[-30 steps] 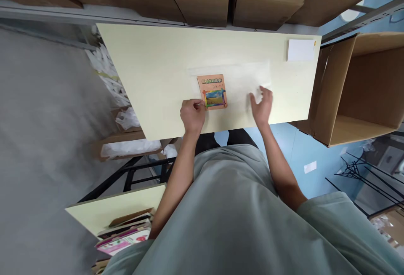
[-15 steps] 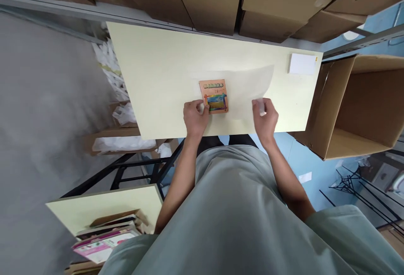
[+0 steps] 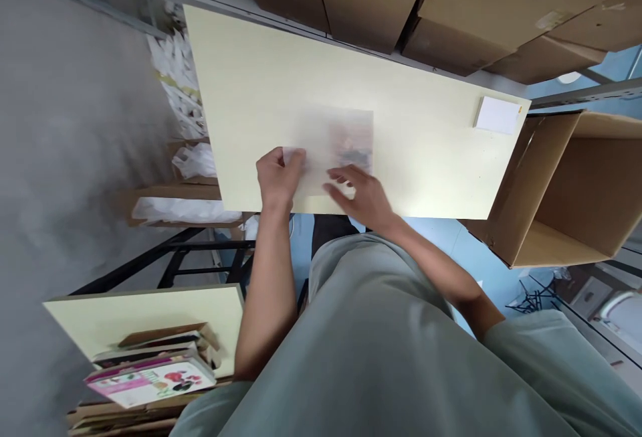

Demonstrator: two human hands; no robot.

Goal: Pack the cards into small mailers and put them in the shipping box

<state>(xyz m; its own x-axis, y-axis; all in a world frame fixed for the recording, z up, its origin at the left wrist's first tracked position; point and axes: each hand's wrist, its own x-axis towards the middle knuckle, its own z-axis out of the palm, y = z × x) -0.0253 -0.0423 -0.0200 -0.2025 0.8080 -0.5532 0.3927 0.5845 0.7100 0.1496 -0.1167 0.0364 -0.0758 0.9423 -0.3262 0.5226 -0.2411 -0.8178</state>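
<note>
The see-through sheet [image 3: 315, 137] has just come over the small book [image 3: 352, 145], so you now see the book's cover only as a soft, blurry shape. The book is on the table [image 3: 426, 169], and the sheet reaches out past its left side. Your left hand [image 3: 279, 181] is to the left of the book, with thumb and finger pinching the edge of the sheet. Your right hand [image 3: 367, 201] has come across too, and it is now just by the near side of the book. Its thumb and fingers are spread, not pinching, but it is too blurry to tell if they touch the sheet. With the sheet on top, the book looks covered, but I can't tell if it lies flat all over. The white stack [image 3: 497, 116] is well to the right of the book, and the big open box [image 3: 531, 183] is even farther right.
</note>
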